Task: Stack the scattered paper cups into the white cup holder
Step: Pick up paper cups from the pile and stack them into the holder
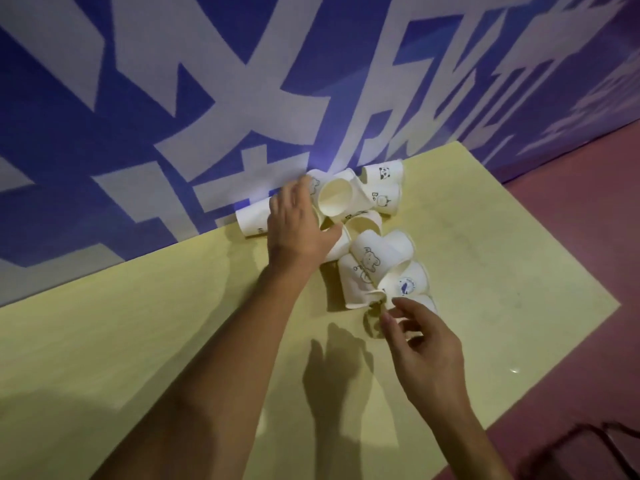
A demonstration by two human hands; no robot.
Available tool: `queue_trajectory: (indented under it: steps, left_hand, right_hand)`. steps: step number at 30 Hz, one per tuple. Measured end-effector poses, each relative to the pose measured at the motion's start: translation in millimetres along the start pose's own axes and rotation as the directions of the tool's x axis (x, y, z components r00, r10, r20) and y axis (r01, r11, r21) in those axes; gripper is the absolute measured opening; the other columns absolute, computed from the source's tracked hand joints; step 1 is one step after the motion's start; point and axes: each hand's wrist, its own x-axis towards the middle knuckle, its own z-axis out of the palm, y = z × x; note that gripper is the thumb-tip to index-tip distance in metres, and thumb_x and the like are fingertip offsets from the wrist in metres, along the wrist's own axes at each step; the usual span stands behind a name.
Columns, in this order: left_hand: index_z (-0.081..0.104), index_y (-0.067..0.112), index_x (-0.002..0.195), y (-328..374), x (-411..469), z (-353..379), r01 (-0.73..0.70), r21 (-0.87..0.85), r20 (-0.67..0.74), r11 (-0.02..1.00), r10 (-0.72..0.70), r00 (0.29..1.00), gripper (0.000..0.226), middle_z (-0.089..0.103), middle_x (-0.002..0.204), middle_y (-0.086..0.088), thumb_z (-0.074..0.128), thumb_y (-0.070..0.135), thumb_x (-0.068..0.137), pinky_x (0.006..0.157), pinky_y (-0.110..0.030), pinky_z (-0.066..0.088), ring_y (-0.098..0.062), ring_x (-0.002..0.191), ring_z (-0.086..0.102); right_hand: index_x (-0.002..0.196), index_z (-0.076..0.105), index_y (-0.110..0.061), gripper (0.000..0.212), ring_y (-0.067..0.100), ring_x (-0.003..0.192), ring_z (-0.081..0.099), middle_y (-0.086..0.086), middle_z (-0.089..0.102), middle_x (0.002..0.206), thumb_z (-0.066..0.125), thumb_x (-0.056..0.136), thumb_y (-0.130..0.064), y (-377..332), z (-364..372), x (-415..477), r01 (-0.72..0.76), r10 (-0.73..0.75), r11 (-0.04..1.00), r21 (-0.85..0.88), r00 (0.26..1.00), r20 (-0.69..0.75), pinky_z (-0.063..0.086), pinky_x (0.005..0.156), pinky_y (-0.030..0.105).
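Observation:
Several white paper cups lie on their sides in a pile against the wall. One shows its open mouth, one has a panda print, one a bear drawing, one a blue round logo. My left hand lies palm down on the left part of the pile, fingers stretched over the cups and thumb against a cup. My right hand hovers with fingers apart just below the rim of the nearest cup. No white cup holder is in view.
The cups rest on a pale yellow table pushed against a blue wall with large white characters. The table's right edge drops to a reddish floor. A dark cable-like thing lies at the bottom right.

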Motion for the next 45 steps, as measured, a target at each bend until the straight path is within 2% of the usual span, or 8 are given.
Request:
queue_trajectory:
  steps: [5,10,13,16,23,31,37,45]
  left_hand:
    - [0.026,0.029,0.161,-1.0,45.9,4.1,-0.252,0.195,0.205,0.948,0.212,0.956,0.095,0.021,0.17,0.001,0.079,0.014,0.084,0.124,-0.047,0.026,-0.027,0.156,0.021]
    - [0.031,0.036,0.158,-11.8,68.1,6.3,-0.334,0.196,0.328,0.922,0.259,0.908,0.089,0.036,0.164,0.007,0.073,0.01,0.084,0.121,-0.05,0.032,-0.023,0.151,0.031]
    - [0.035,0.031,0.157,-12.7,69.6,3.7,-0.381,0.201,0.303,0.902,0.313,0.9,0.086,0.046,0.157,0.004,0.081,0.025,0.084,0.118,-0.046,0.033,-0.025,0.145,0.04]
    - [0.039,0.023,0.156,-9.5,63.4,-8.9,-0.373,0.14,0.227,0.917,0.337,0.914,0.087,0.052,0.152,-0.002,0.083,0.042,0.084,0.115,-0.046,0.038,-0.028,0.141,0.047]
    - [0.045,0.016,0.138,-16.5,-16.4,-55.7,-0.153,-0.318,-0.214,0.936,0.086,0.973,0.078,0.055,0.127,0.005,0.089,0.043,0.079,0.079,-0.009,0.047,-0.007,0.107,0.058]
    - [0.051,0.024,0.133,-87.1,-117.1,-99.0,0.016,-0.47,-0.213,0.883,-0.131,0.968,0.077,0.062,0.128,0.006,0.081,0.058,0.07,0.09,-0.021,0.053,-0.014,0.114,0.063]
    - [0.049,0.038,0.135,-131.6,-164.1,-157.9,0.052,-0.495,-0.252,0.867,-0.201,0.947,0.073,0.057,0.128,0.03,0.08,0.058,0.071,0.089,-0.022,0.054,-0.002,0.117,0.059]
    - [0.045,0.057,0.134,-204.3,-255.6,-254.3,0.081,-0.579,-0.305,0.812,-0.308,0.901,0.074,0.058,0.133,0.025,0.082,0.048,0.071,0.101,-0.037,0.051,-0.016,0.125,0.06]
  right_hand:
    - [0.114,0.069,-0.03,0.021,0.009,0.086,0.065,-0.013,0.071,0.107,0.074,0.093,-0.029,13.1,-16.4,29.2,-0.021,0.022,0.999,0.024,0.999,-0.043,0.051,0.067,0.019]
    - [0.129,0.056,-0.03,0.053,-0.005,0.099,0.053,-0.017,0.058,0.112,0.082,0.084,-0.041,18.3,-14.9,42.9,-0.029,0.027,0.998,-0.057,0.999,-0.037,0.044,0.074,0.006]
    - [0.148,0.049,-0.019,0.093,0.016,0.12,0.049,-0.002,0.057,0.129,0.082,0.072,-0.061,20.5,-4.5,52.5,-0.052,0.047,0.981,-0.188,0.998,-0.03,0.047,0.098,0.035]
    - [0.149,0.047,-0.017,0.107,0.027,0.126,0.046,0.002,0.057,0.135,0.074,0.064,-0.078,19.0,10.9,61.0,-0.069,0.05,0.949,-0.308,0.996,-0.07,0.037,0.095,0.043]
    - [0.135,0.053,-0.018,0.082,0.027,0.12,0.043,-0.001,0.059,0.129,0.079,0.075,-0.067,14.9,34.6,70.2,-0.107,0.055,0.95,-0.293,0.982,-0.181,0.033,0.095,0.047]
    - [0.135,0.054,-0.023,0.075,0.007,0.107,0.036,-0.023,0.048,0.109,0.083,0.076,-0.058,-30.0,32.2,51.0,0.088,-0.104,0.99,-0.109,0.983,-0.15,0.042,0.101,0.05]
    - [0.145,0.05,-0.022,0.077,0.013,0.111,0.04,-0.014,0.049,0.118,0.056,0.086,-0.07,-98.3,70.6,8.4,0.332,-0.332,0.936,-0.119,0.943,0.021,0.041,0.095,0.044]
    - [0.132,0.055,-0.033,0.068,0.016,0.124,0.051,-0.03,0.053,0.125,0.071,0.075,-0.066,-175.7,162.1,-104.5,0.417,-0.424,0.905,0.077,0.885,0.191,0.046,0.103,0.05]
